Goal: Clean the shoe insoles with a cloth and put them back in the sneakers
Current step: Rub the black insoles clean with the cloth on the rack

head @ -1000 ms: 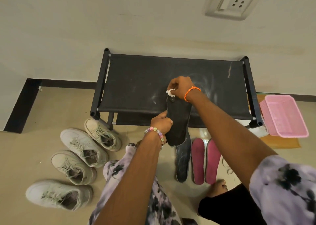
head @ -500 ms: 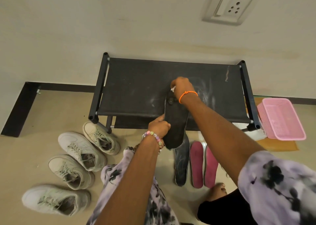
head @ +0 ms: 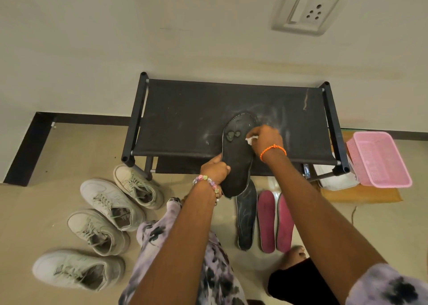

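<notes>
Four pale sneakers wait on the floor off the tabletop's front-left corner. The black insole overhangs its front edge, long axis front to back. The left hand pinches its near end; the right hand, farther up, presses a balled cloth against it.

We see a bracelet of pastel, multicoloured beads at the wrist of the left hand and a thin orange cord bracelet at the wrist of the right hand. The short sleeve and trousers are pale lilac with black blotches; both feet are bare.
</notes>
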